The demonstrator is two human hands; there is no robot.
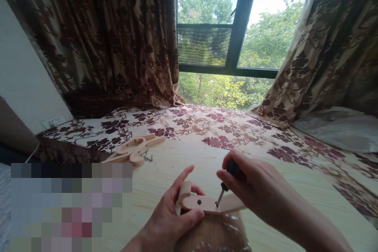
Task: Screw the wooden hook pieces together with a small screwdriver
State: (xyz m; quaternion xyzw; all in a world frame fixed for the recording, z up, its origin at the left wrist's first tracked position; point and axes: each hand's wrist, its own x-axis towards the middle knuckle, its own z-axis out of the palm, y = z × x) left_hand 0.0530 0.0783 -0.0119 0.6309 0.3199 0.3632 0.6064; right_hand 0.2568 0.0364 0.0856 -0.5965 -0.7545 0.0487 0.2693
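My right hand is closed around the black handle of a screwdriver. The tool slants down, and its tip sits at a hole in a pale wooden piece. Another dark hole shows in that piece, left of the tip. My left hand grips the piece's curved left end, thumb in front and fingers behind. Beneath the piece lies a brown wooden block in shiny clear wrap. Whether a screw is under the tip is too small to tell.
Several curved wooden pieces lie at the table's far left, with a small heap of screws beside them. The pale wooden table meets a flower-patterned cloth below the window. A pixelated patch hides the lower left.
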